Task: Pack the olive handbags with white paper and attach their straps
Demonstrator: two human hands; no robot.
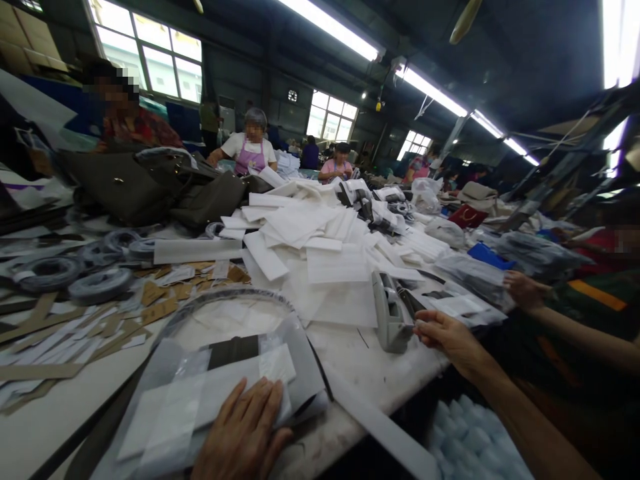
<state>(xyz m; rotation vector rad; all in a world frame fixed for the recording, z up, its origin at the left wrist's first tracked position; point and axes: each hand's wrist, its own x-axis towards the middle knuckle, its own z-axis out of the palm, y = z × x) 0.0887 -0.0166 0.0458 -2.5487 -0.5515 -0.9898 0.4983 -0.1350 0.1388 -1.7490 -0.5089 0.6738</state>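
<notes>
Head cam: left hand (245,427) is laid flat, fingers out, grip not clamped, on the plastic-wrapped bundle (165,407) by the front edge of the desk (360,373). Right hand (453,340) is at the tape dispenser (393,340), can't tell if that grip's closed on anything. Bit of bare desk between bundle and dispenser, but white sheets (340,263) crowd the far side.
</notes>
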